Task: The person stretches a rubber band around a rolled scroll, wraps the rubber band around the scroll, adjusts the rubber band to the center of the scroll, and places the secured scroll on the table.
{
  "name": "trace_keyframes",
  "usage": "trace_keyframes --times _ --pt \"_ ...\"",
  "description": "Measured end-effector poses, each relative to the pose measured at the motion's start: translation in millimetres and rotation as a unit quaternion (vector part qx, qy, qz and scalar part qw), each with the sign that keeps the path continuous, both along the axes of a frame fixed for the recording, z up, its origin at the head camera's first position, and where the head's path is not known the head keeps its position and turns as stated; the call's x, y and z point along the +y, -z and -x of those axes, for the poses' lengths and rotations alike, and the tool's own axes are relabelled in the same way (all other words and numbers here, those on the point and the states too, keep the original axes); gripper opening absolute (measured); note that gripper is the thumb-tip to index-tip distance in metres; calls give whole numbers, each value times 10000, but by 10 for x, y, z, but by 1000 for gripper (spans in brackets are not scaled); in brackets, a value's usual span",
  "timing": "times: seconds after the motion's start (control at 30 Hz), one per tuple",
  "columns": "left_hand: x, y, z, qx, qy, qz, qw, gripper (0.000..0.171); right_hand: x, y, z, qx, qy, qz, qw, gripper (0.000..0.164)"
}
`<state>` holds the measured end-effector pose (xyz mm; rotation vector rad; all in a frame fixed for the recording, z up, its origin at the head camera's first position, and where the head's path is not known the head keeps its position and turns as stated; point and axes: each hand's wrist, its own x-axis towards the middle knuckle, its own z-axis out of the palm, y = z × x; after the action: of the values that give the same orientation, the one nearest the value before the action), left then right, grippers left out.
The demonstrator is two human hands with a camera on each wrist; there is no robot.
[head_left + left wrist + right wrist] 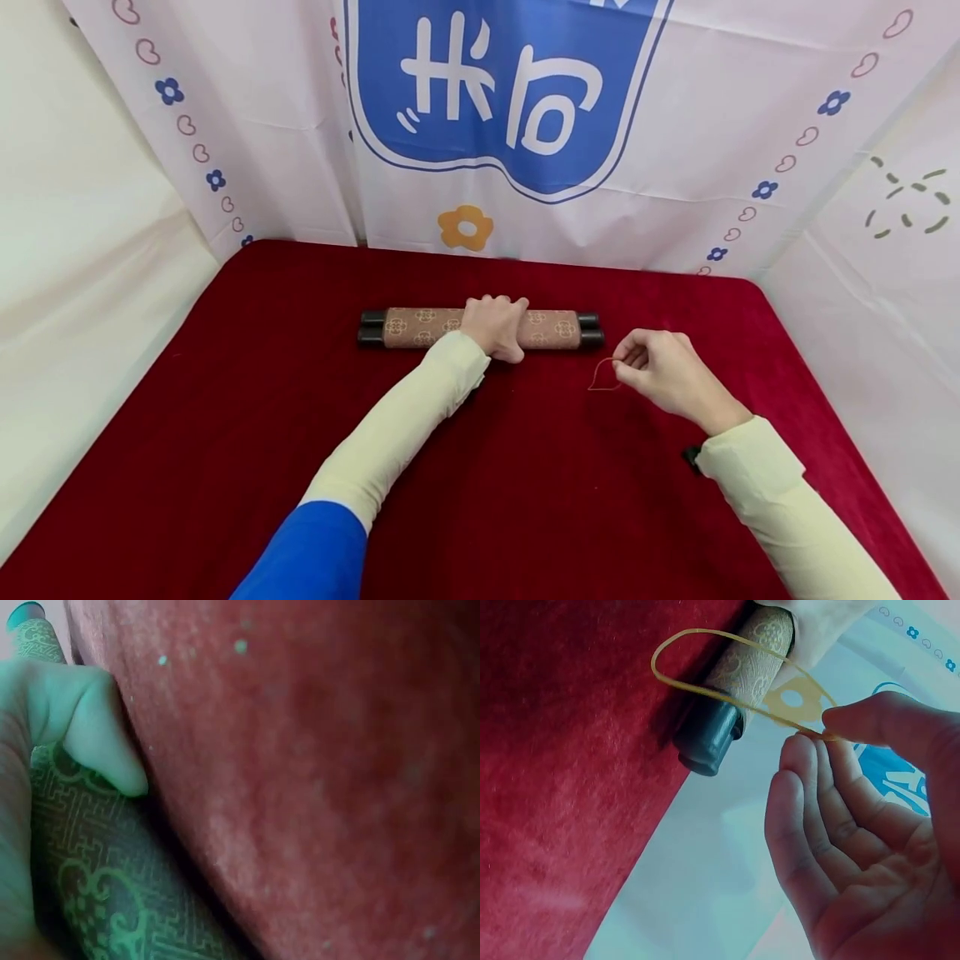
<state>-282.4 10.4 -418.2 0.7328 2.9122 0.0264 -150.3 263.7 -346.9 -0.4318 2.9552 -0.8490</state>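
A rolled scroll [408,327] lies crosswise on the red cloth, its brown patterned cover showing and paired black knobs at both ends. My left hand [493,323] grips it around the middle from above, thumb on the near side; in the left wrist view the thumb [105,735] lies against the patterned cover. To the right of the scroll, my right hand [663,371] pinches a thin yellowish rubber band [697,690] between thumb and fingertips. The band hangs as a loose loop, apart from the scroll in the head view. The left hand's fingertips are hidden behind the scroll.
Red velvet-like cloth [480,500] covers the table, which has rounded far corners. A white curtain [300,167] with a blue printed emblem and flowers stands behind the table, and pale fabric walls [90,208] flank both sides.
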Motion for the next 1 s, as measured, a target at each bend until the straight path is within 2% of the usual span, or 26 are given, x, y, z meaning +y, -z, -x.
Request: trace_keyframes --times 0.13,0.37,0.53,0.8,1.0 --pt "-13 -15 -17 -5 103 -70 9999 77 18 -43 -14 54 61 -79 9999 4" --pt "-75 -81 -34 429 189 -344 9983 64 58 -117 -25 3 129 -197 9997 4" --pt "-125 -156 -68 400 108 -422 9982 64 61 -143 -1 55 83 -226 9997 3" --pt "-245 -307 -231 229 272 -408 9985 61 47 -177 64 116 181 -349 9992 4" --pt "-410 -389 -406 156 410 -622 9971 55 -18 -204 117 79 196 -388 9990 3"
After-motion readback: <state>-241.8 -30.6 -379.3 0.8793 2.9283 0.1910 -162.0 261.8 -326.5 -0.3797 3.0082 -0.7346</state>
